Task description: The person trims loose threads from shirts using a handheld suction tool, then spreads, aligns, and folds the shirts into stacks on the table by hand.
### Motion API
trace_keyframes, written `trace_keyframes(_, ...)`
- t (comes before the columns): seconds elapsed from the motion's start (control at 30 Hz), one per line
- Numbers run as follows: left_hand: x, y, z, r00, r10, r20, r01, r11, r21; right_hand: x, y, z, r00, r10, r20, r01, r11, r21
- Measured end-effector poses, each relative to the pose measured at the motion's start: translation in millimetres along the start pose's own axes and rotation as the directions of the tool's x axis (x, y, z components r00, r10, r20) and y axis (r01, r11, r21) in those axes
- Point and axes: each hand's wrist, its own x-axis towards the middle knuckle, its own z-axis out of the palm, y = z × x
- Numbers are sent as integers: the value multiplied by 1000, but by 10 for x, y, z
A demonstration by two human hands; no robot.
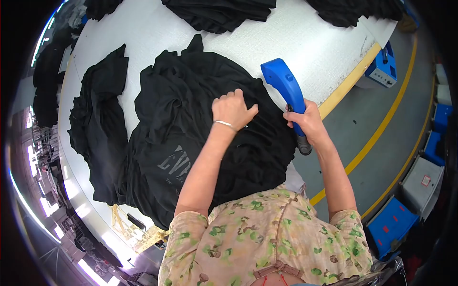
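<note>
- Floral-patterned shirt (253,229) fills the bottom of the view, nearest the camera, just below the black garments (167,105).
- Black garments lie in a rumpled heap on the white tabletop (329,52), directly under and around the left hand (235,112); pale lettering (177,162) shows on the cloth, below and to the left of that hand.
- Blue handheld tool (286,81) is in the right hand (307,124), at the right side of the heap, its wide head pointing up and away over the tabletop and its dark grey end (304,145) below the grip.
- Yellowish edge (350,78) of the tabletop runs from beside the right hand toward the upper right; the grey floor (367,119) lies beyond.
- White surface shows between the heap and 3 dark cloth piles along the far side, and in a narrow strip beside another black garment (102,105) at left.
- Right hand is closed around the tool's handle.
- Left hand has its fingers curled and thumb out, a bangle (225,125) at the wrist; whether it pinches any cloth, or how tightly it closes, cannot be told.
</note>
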Motion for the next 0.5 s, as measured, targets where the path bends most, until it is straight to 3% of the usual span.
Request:
trace_keyframes(0.17, 105, 217, 293, 986, -107, -129, 116, 991, 65, -44, 97, 25, 1000, -7, 1, 7, 1000, 7)
trace_keyframes(0.3, 121, 202, 399, 952, -43, -302, 66, 996, 66, -65, 178, 33, 1000, -3, -10, 3, 999, 34)
trace_keyframes(0.4, 42, 245, 343, 978, -123, -169, 118, 992, -37, -91, 234, 34, 1000, 2, -11, -2, 1000, 31)
trace_keyframes(0.5, -2, 272, -130, 913, -304, 270, 309, 951, 25, -96, 271, 0, 1000, 1, -20, -1, 1000, 2)
